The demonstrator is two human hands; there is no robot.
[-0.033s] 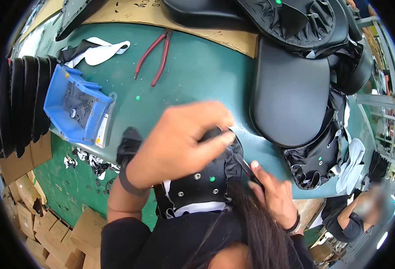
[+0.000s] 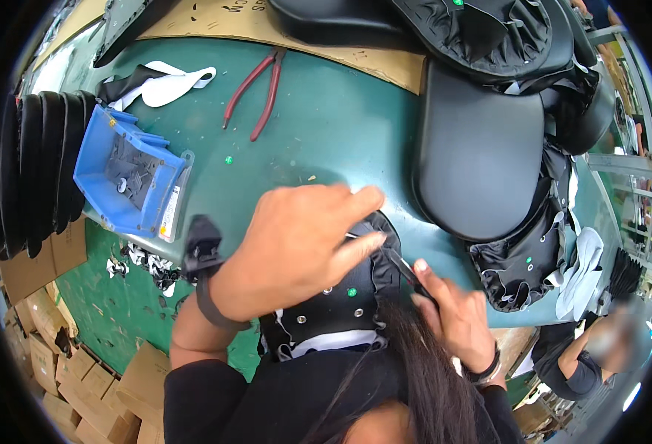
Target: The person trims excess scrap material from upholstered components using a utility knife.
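In front of me lies a black padded seat cushion [image 2: 318, 325] with its underside up, showing gathered fabric, metal eyelets and a green round sticker. Over its far part is my left hand [image 2: 296, 240], thumb and fingers curled together; what they pinch, if anything, is mostly hidden. A dark pincushion-like piece [image 2: 203, 248] sits on the left wrist's band. My right hand [image 2: 455, 318], at the cushion's right edge, is closed around a slim dark-handled tool [image 2: 407, 272]. Its metal tip points at the gathered fabric near the left thumb; its exact kind is unclear.
Red-handled pliers [image 2: 274, 96] lie on the green table [image 2: 326, 133]. A blue bin [image 2: 89, 174] of small grey pieces stands left, beside stacked black pads [image 2: 41, 163]. Black cushions [image 2: 481, 148] are piled right. White fabric [image 2: 178, 87] lies far left. Another person [image 2: 570, 362] is at right.
My left hand has shifted slightly down, its thumb now lower over the gathered fabric. My right hand keeps the tool in nearly the same place.
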